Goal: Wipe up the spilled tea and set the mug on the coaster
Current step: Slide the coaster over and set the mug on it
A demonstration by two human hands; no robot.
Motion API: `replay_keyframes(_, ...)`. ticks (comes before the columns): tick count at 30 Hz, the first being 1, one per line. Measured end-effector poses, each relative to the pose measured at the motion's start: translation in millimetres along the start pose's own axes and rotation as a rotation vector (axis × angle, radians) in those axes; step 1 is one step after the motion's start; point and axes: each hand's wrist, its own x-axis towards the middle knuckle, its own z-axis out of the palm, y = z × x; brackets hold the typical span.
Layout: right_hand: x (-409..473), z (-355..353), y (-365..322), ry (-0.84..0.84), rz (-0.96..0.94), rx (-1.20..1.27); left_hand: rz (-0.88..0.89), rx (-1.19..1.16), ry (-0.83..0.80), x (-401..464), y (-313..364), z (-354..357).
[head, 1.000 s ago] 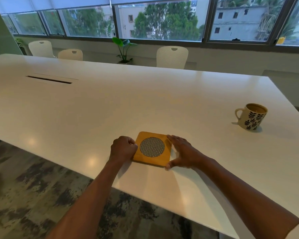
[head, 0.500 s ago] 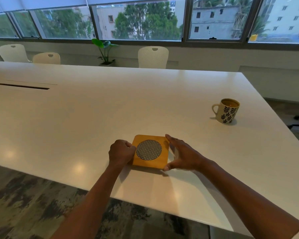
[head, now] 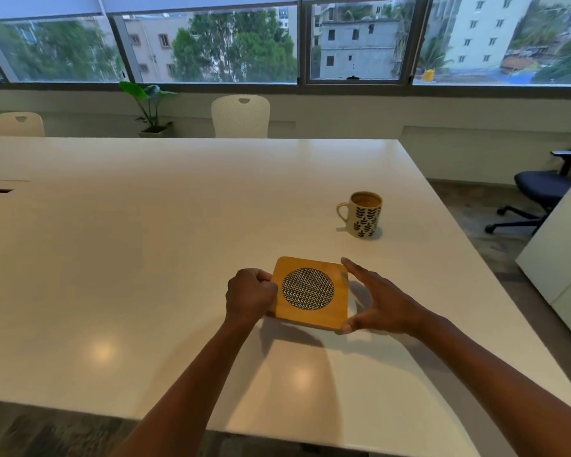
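A square wooden coaster [head: 330, 311] with a round woven inset lies near the front of the white table [head: 145, 258]. My left hand [head: 249, 295] is curled at the coaster's left edge and grips it. My right hand [head: 376, 301] spans its right edge, with fingers at the far corner and thumb at the near corner. A shadow shows under the coaster's near edge. A cream mug [head: 365, 215] with a dark leaf pattern stands upright beyond and to the right. It holds brown tea and its handle points left. No spill or cloth shows.
The table's right edge [head: 475, 258] runs close behind the mug. A black office chair [head: 538, 189] and a white cabinet [head: 561, 252] stand to the right. White chairs [head: 240, 115] and a potted plant [head: 150, 108] stand beyond the table's far side.
My view has swung right, so the mug now sits nearer the middle. Both hands stay on the coaster, which has turned slightly.
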Motion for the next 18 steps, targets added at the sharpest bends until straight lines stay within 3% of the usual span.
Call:
replay_keyframes(7, -26, -42, 47, -0.014, 0.047, -0.019, 0.033, -0.008, -0.05, -13, 30, 58)
replay_keyframes(18, -26, -55, 84, -0.086, 0.007, -0.072, 0.068, 0.152, 0.078, -31, 42, 100)
